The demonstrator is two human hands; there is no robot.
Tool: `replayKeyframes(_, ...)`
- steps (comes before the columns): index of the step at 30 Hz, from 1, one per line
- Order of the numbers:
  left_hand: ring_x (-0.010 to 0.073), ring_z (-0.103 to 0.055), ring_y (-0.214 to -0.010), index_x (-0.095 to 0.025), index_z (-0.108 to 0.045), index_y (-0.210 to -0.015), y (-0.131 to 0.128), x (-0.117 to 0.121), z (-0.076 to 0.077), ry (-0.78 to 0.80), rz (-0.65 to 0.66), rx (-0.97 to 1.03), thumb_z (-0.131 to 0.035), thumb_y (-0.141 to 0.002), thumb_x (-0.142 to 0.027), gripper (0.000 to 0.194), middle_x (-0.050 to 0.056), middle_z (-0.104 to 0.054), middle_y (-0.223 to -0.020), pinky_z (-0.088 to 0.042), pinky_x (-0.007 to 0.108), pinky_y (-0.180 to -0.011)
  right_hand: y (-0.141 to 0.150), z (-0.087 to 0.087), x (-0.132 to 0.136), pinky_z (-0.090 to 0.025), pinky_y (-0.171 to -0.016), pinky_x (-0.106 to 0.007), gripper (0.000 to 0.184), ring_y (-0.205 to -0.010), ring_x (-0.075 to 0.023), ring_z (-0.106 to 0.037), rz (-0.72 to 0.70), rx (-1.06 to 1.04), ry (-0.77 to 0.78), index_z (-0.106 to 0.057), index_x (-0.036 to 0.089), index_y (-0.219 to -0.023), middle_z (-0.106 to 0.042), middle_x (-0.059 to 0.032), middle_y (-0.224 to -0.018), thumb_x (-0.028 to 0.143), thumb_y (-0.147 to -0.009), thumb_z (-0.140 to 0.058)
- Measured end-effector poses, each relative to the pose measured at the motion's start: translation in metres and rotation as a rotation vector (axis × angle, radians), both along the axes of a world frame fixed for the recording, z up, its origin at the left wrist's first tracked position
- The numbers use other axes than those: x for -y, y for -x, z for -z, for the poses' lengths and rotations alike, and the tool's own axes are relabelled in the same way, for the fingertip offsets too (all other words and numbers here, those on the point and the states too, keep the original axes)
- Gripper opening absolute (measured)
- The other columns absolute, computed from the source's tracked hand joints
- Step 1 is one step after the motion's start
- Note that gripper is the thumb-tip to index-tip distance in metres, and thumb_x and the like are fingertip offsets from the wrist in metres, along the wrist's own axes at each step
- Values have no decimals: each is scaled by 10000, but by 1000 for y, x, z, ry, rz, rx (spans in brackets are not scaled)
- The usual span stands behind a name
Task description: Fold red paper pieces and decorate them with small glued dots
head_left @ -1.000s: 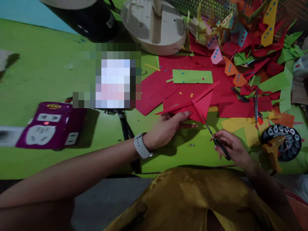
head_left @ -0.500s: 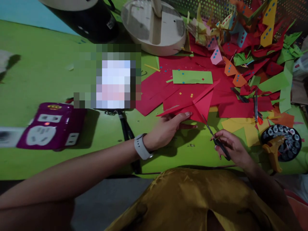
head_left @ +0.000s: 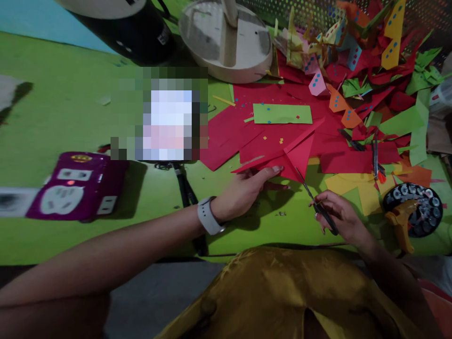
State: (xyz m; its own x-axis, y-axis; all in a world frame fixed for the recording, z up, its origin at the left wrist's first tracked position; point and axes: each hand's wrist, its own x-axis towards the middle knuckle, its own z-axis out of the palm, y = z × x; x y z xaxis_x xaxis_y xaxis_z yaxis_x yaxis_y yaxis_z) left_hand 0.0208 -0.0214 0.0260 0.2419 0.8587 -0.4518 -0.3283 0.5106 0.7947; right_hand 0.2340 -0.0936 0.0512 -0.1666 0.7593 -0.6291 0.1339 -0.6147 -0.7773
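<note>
Between the thumb and fingers of my left hand (head_left: 249, 188) is a folded sheet of red paper (head_left: 300, 153), raised a little over the green table. My right hand (head_left: 341, 214) has its fingers through the handles of dark scissors (head_left: 323, 212). Their blades point up and left and meet the lower right edge of the red paper; I cannot tell how deep the cut runs. Behind the red paper, more red sheets (head_left: 247, 134) lie flat, with a green paper strip (head_left: 282, 114) on top and small blue and yellow bits scattered about.
Folded paper shapes and scraps (head_left: 339, 89) pile up at the back right. Other scissors (head_left: 375, 157) and a tape dispenser (head_left: 400, 221) by a round black tray lie at the right. A purple power socket (head_left: 77, 188), a blurred-out screen (head_left: 169, 125) and a round white base (head_left: 226, 44) stand leftward.
Both hands, the red paper and the scissors stay almost where they were. The whole view has shifted very slightly.
</note>
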Motion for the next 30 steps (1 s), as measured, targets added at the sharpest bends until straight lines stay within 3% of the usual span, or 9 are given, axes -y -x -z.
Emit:
replayKeyframes(7,213,-734,-723,-180,-676,-663,1,-1,3,-8,5,-17,-883,-614,-485,372,18,-735,-711,-646,348,-734,-1,3,2,-371,-482,-218,469,-563,-92,-417,14,4,-12,-579,231,-893,-526,58,-658,522,-652,-857)
replayKeyframes(17,257,-746,-831,-210,-661,-649,2,-1,0,-32,49,-7,-864,-642,-468,329,17,-724,-701,-647,374,-757,-4,7,6,-390,-468,-216,470,-521,-77,-399,46,-46,-37,-588,235,-896,-595,35,-701,588,-688,-818)
replayKeyframes(30,223,-730,-772,-187,-672,-660,2,-2,3,-13,49,-27,-858,-647,-452,324,18,-718,-735,-644,365,-775,-3,7,6,-411,-440,-213,527,-489,-70,-400,71,-45,-12,-572,235,-873,-582,43,-669,617,-637,-846)
